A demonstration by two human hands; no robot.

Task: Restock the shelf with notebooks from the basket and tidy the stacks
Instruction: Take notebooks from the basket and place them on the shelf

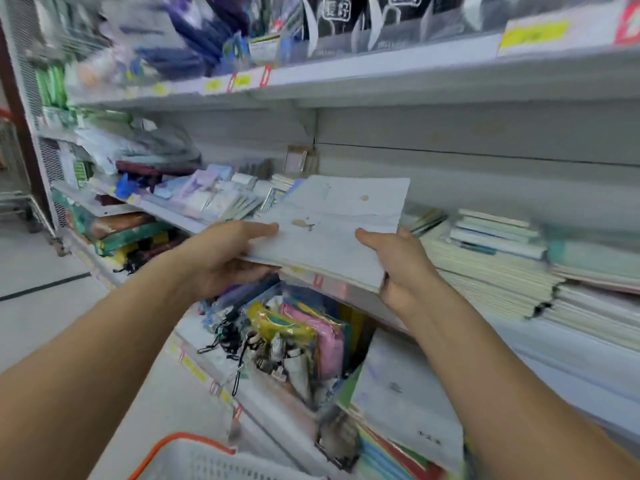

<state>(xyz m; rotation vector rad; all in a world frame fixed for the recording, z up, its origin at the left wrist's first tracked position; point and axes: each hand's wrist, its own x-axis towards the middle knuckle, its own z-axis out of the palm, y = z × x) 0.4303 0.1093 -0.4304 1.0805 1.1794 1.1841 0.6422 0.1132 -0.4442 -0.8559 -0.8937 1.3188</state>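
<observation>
Where notebooks (491, 258) crowd it, the shelf (332, 284) runs white.

I note a stationery shop: tiered metal shelf (346, 284) with price tags (533, 33), stacked notebooks (491, 268), an orange-rimmed basket (194, 459).

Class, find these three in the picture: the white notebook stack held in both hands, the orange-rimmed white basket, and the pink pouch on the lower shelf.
White notebook stack (332, 223): head view, top cover.
Orange-rimmed white basket (180, 438): head view, orange rim.
Pink pouch (330, 344): head view, front face.
</observation>
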